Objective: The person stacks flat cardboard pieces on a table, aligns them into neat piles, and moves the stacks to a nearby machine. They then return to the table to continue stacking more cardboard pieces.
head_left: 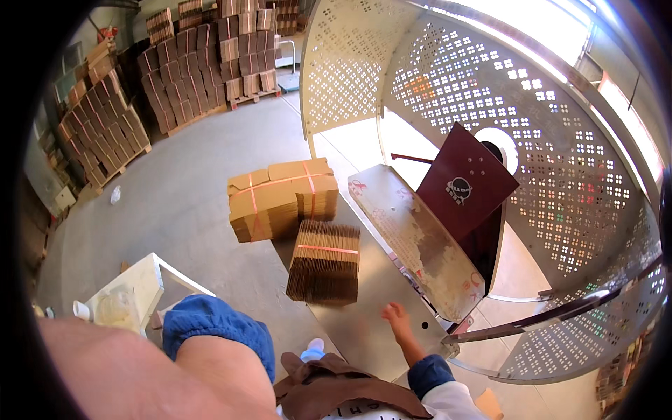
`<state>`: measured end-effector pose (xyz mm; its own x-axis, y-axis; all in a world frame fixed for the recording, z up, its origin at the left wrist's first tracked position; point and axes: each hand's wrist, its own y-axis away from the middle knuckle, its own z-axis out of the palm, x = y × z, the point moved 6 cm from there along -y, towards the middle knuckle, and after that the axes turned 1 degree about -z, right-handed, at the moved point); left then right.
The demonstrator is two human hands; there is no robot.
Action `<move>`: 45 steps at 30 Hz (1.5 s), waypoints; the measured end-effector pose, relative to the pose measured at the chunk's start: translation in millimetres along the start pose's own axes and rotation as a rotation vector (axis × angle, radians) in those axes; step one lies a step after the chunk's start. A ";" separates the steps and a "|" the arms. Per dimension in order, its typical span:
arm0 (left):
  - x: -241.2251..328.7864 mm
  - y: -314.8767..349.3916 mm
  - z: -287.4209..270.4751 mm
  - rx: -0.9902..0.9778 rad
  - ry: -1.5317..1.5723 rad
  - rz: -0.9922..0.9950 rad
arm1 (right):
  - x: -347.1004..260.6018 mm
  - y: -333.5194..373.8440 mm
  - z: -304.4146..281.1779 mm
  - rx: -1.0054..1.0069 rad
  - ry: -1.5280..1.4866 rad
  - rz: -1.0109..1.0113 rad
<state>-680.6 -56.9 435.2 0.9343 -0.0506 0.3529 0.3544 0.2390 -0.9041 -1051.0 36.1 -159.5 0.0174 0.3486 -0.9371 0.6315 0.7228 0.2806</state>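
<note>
Brown cardboard, strapped in a bundle (pixel 323 269), sat on the metal table (pixel 378 280), ahead and left of the right hand (pixel 397 322), clear of its fingertips, its longer axis seemingly running away from the person. That hand was the nearer one, empty, fingers slightly parted. The left arm (pixel 224 364) loomed up close; I couldn't tell how its fingers stood.

Strong daylight glares white through the window (pixel 518 28) and perforated screen (pixel 546 143); the far stacks (pixel 182 77) sit dimmer. The right hand (pixel 397 320) blurs slightly, the near left arm (pixel 126 374) looks soft, and fisheye distortion bends edges toward black corners
</note>
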 end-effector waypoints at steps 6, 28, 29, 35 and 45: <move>-1.4 2.7 47.8 -0.096 -0.016 0.046 | 20.7 53.3 -60.4 0.123 -0.093 0.119; 32.5 34.6 109.6 -0.143 -0.250 0.098 | 3.7 55.5 0.2 -0.147 -0.081 0.030; 37.7 36.5 107.9 -0.137 -0.270 0.106 | 2.5 53.0 4.0 -0.156 -0.073 0.033; 72.0 55.0 108.9 -0.112 -0.401 0.140 | -26.3 41.7 52.6 -0.260 -0.075 -0.013; 168.4 96.4 99.0 -0.051 -0.692 0.215 | -121.9 52.2 203.8 -0.518 -0.048 -0.219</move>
<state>-492.8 53.6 431.3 0.7508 0.6220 0.2223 0.1825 0.1281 -0.9748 -862.2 -90.2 -72.9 -0.0279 0.1389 -0.9899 0.1612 0.9780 0.1327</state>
